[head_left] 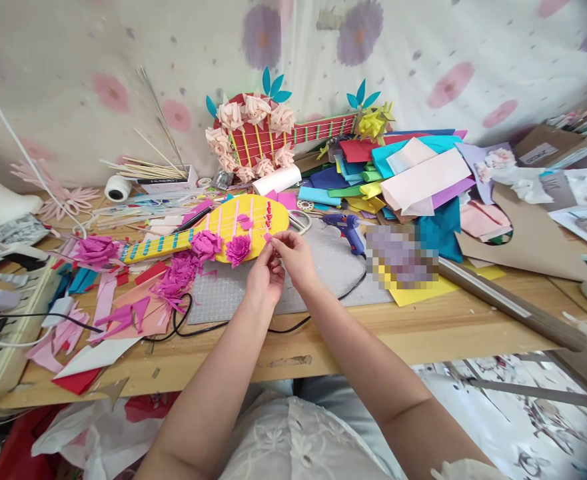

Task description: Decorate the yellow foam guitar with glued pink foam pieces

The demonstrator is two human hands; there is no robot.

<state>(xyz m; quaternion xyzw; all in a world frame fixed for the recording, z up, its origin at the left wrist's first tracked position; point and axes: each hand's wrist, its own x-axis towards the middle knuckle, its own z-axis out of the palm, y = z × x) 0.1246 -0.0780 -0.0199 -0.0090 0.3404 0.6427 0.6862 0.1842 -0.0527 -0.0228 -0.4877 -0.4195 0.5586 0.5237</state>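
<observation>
My left hand (267,275) and my right hand (294,257) meet at the fingertips over the front edge of a yellow toy guitar (253,213). Pinched between them is a small pink paper piece (268,237), partly hidden by the fingers. The guitar lies tilted on a grey cutting mat (318,267), its neck pointing left, with blue strips across it. Magenta paper flowers (238,250) sit along its near edge. To the right of my hands, a blue glue gun (346,230) rests on the mat.
A red guitar with pale paper roses (256,110) leans against the back curtain. Colored paper sheets (423,173) pile up at the right, near a long brown roll (513,303). A black cord (298,327) crosses the front. Paper scraps (123,313) and a power strip (16,340) occupy the left.
</observation>
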